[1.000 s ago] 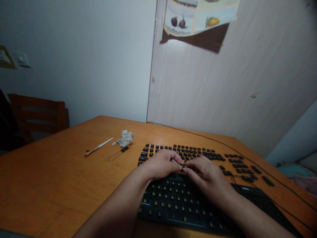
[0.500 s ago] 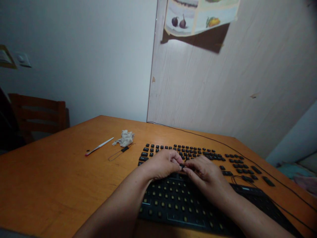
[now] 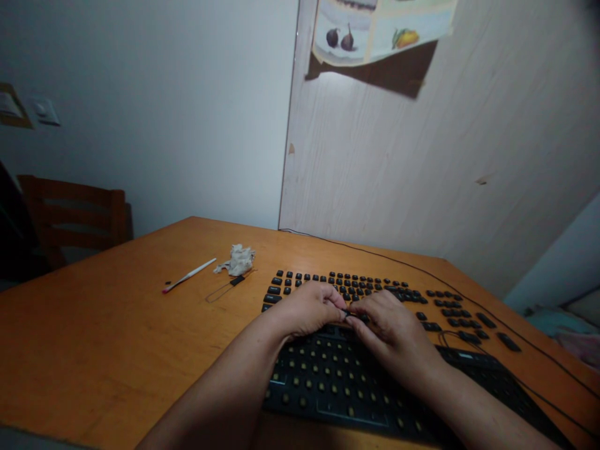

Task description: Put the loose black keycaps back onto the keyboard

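Here, dark piece (image 3: 347,314) held between left hand (image 3: 309,309) and right hand (image 3: 392,324).

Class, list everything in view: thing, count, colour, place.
Keyboard base: one, black, front right
Loose keycaps: many, black, beyond keyboard base
Small piece: one, dark, centre
Brush: one, white, pink tip, left
Speck: one, dark, by brush
Tissue: one, greyish, right of brush
Wire tool: one, black grip, before tissue
Cable: count unclear, black, right
Table: one, orange, centre
Chair: one, brown, left
Fruit poster: one, multicoloured, top
Fitting: one, white, upper left
Frame: one, yellow, left edge
Cloth: count unclear, teal, right edge
Walls: count unclear, pale, background
Left hand: one, bare, centre
Right hand: one, bare, centre
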A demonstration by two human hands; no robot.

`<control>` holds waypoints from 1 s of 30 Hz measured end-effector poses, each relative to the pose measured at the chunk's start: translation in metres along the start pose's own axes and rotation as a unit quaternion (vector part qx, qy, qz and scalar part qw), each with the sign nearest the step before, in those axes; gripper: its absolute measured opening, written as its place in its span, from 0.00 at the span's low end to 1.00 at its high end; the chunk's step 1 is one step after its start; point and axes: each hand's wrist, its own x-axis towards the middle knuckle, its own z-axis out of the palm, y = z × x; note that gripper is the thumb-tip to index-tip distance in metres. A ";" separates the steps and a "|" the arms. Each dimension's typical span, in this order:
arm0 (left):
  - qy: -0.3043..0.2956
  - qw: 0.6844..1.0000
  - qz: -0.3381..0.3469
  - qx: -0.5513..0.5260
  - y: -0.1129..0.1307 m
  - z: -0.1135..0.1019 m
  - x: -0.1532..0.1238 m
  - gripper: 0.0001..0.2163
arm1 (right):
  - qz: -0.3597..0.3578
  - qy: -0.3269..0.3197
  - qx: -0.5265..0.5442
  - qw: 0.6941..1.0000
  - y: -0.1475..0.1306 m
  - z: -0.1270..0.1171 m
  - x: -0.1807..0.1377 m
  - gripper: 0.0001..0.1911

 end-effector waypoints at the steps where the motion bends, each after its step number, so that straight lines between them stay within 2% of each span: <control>1: 0.000 1.000 0.000 0.007 0.000 0.000 0.000 0.10 | 0.002 -0.004 -0.004 1.000 0.000 0.000 0.000 0.07; 7: -0.007 0.999 0.007 0.034 0.001 -0.002 -0.001 0.12 | 0.010 -0.025 0.001 1.000 0.009 -0.001 0.001 0.08; 13: 0.015 0.995 0.031 0.098 -0.003 -0.002 0.001 0.09 | 0.025 -0.076 0.034 0.996 0.020 0.002 0.002 0.05; 20: 0.021 0.980 0.027 0.194 -0.011 -0.002 0.004 0.10 | 0.040 -0.115 0.043 0.992 0.019 0.004 0.002 0.05; 30: 0.019 0.972 0.019 0.234 -0.005 -0.001 0.000 0.09 | 0.048 -0.133 0.049 0.989 0.019 0.008 0.002 0.07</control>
